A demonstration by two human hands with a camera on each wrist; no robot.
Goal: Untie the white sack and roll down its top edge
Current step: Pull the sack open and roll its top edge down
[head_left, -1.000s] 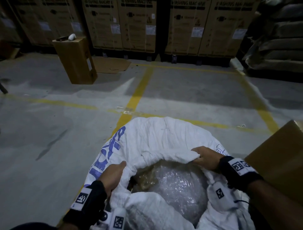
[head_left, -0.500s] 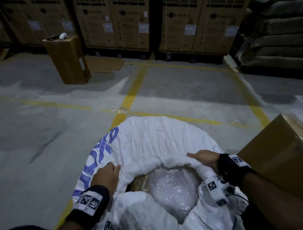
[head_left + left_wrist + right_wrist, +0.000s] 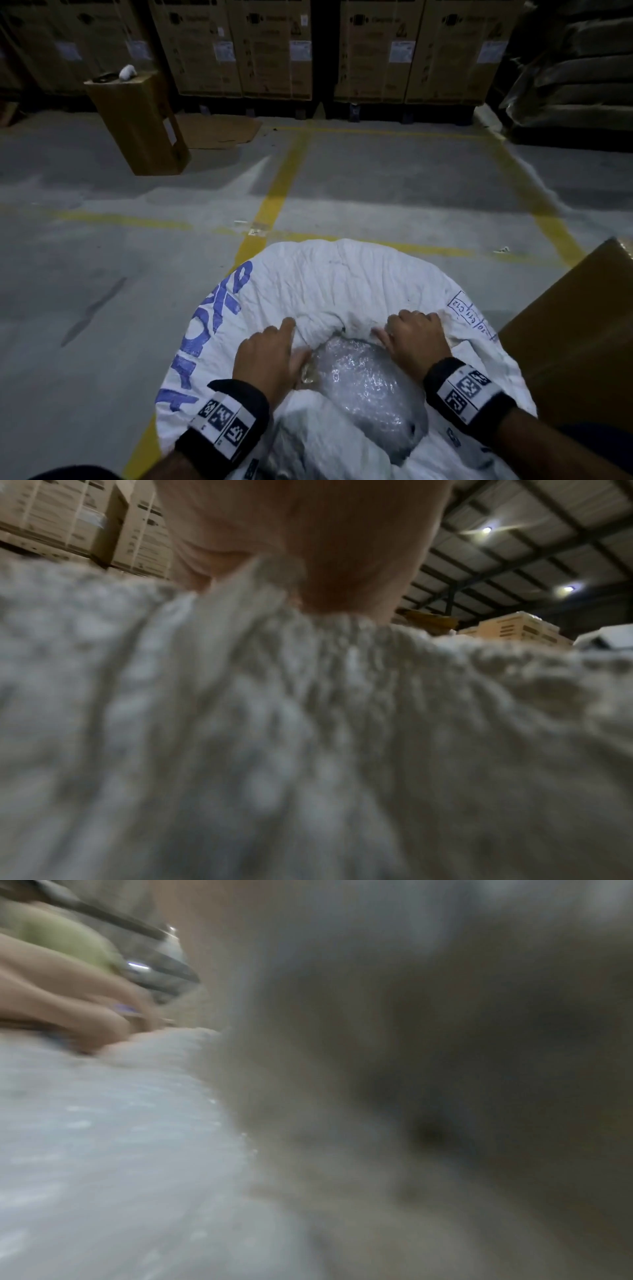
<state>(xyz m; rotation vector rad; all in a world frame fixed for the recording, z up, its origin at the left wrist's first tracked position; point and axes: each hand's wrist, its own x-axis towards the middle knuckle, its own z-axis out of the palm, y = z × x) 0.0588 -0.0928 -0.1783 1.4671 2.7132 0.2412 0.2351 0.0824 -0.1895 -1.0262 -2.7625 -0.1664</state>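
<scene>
On the warehouse floor point(image 3: 102, 274), white sack point(image 3: 325, 281) untied; left hand point(image 3: 270, 356) and right hand point(image 3: 416, 342) grip its rolled rim, which likely needs further rolling.

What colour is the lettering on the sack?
Blue lettering on the white sack; clearest in the head view.

Both bare hands wear black wristbands point(image 3: 469, 390) bearing white tags (printed with black square codes).

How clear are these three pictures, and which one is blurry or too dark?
Head view: dim warehouse light but sharp, the white sack and both hands readable. Left wrist view: soft close-up of sack weave, with glare streaks from the ceiling lamps. Right wrist view: worst, heavily smeared, mostly grey-brown blur.
</scene>
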